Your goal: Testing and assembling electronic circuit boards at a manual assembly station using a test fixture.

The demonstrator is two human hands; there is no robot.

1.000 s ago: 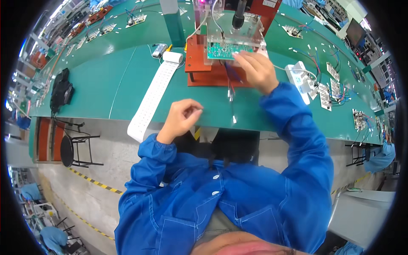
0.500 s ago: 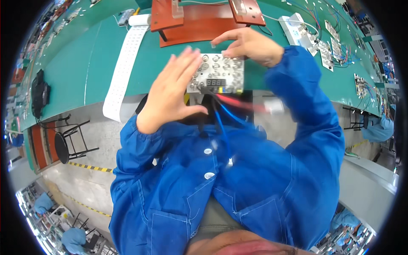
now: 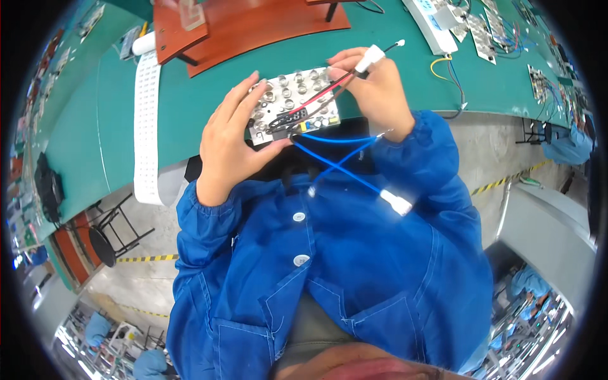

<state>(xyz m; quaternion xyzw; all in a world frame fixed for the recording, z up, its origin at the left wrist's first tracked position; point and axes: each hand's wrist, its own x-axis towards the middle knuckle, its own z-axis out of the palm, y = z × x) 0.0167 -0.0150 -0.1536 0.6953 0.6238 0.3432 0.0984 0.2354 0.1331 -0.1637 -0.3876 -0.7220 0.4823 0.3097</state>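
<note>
A white circuit board (image 3: 324, 104) with round metal springs and a small digit display is held level at the near edge of the green table. My left hand (image 3: 229, 140) grips its left side, fingers along the edge and thumb at the near corner. At the far right corner, my right hand (image 3: 385, 95) has its fingers closed on the board. Red, black and brown wires (image 3: 320, 94) cross the board to a white plug (image 3: 370, 58) over my right fingers. Blue wires (image 3: 345, 170) hang toward my jacket, one ending in a white connector (image 3: 396, 202).
A red-brown stand (image 3: 266, 47) stands beyond the board. Left of it, a long white label strip (image 3: 147, 126) drapes over the table edge. A white power strip (image 3: 430, 25) and wired boards (image 3: 482, 41) lie far right. A black stool (image 3: 102, 246) stands left.
The red and black wires have swung from the near right up across the board. My left hand has closed on the board's edge. The board sits slightly further left and turned.
</note>
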